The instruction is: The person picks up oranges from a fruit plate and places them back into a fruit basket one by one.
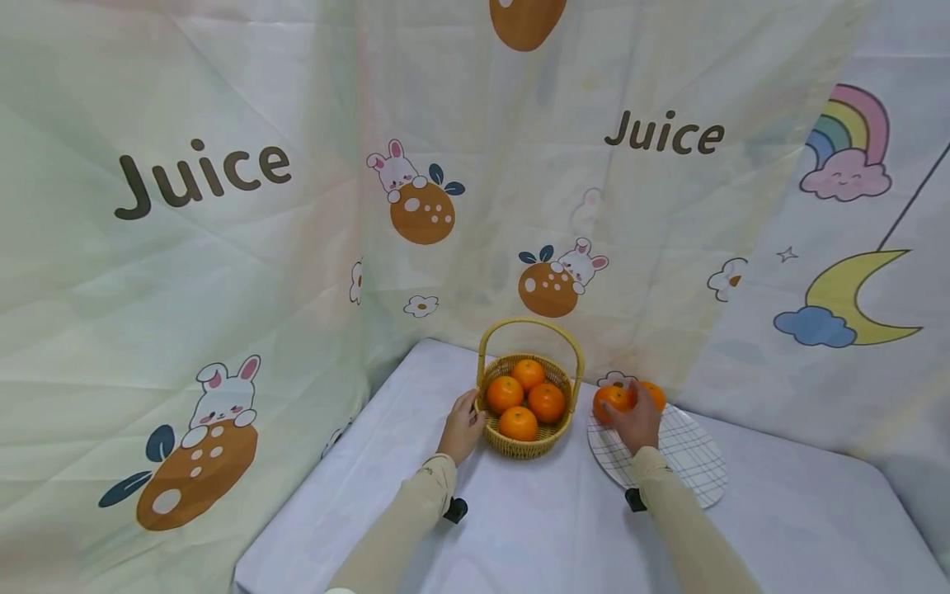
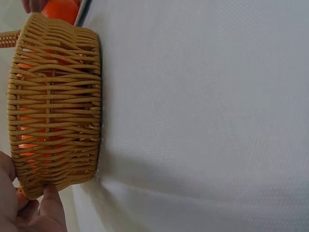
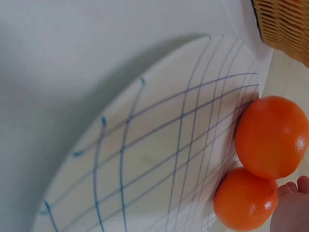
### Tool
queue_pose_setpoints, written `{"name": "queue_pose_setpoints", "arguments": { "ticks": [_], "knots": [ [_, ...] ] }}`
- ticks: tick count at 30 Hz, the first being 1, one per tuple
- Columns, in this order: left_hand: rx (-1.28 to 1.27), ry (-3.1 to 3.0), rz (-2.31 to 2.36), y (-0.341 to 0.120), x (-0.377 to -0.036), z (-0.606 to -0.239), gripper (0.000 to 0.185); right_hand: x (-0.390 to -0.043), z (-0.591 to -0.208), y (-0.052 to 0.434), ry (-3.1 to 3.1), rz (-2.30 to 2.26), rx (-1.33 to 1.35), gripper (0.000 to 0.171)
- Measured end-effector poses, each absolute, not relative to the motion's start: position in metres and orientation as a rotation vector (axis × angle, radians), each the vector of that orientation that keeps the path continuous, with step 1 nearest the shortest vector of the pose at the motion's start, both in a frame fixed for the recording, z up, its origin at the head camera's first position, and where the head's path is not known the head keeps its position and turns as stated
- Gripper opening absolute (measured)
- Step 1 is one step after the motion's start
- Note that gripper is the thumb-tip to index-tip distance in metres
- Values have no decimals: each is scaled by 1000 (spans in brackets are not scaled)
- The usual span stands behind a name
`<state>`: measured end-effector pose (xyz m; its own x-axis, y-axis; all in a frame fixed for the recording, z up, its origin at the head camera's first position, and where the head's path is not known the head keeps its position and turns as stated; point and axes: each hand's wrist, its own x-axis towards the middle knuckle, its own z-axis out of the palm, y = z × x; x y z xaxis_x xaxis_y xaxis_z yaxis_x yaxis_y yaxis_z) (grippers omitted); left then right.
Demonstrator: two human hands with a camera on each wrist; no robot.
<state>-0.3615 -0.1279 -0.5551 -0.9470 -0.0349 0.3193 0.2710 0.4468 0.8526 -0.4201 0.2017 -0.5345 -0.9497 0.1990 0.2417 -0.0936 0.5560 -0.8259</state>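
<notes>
On the plate [image 1: 698, 454] at right, the right hand [image 1: 640, 419] overlaps a likely firm, slick orange [image 1: 612, 393], best cupped round its sides, grip unclear; leftward, the left hand [image 1: 461, 431] pinches the basket [image 1: 523, 449].

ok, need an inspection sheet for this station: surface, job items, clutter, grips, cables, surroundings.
Surface: table under a white cloth, some creases.
Wicker basket: upright on the cloth, handle up, four oranges visible inside.
Checked plate: right of the basket, two oranges visible at its far side, left plate orange and right plate orange.
Clutter: nothing seen.
Left grip: bare hand, holds the basket's left side.
Right grip: bare hand, thumb and fingers curled about the left plate orange; whether it is lifted, can't tell.
Cables: nothing seen.
Surroundings: wrinkled backdrop behind the table, printed with "Juice" and rabbits.
</notes>
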Motion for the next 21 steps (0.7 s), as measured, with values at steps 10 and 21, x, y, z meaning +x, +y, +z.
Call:
{"name": "queue_pose_setpoints", "arguments": {
  "ticks": [10, 21],
  "knots": [
    [-182, -2447, -1512, -127, -365, -560, 52, -428, -525, 208, -2642, 1258, 68, 78],
    [-189, -2440, -1522, -128, -363, -557, 52, -433, -524, 205, -2675, 1243, 126, 83]
  ]
}}
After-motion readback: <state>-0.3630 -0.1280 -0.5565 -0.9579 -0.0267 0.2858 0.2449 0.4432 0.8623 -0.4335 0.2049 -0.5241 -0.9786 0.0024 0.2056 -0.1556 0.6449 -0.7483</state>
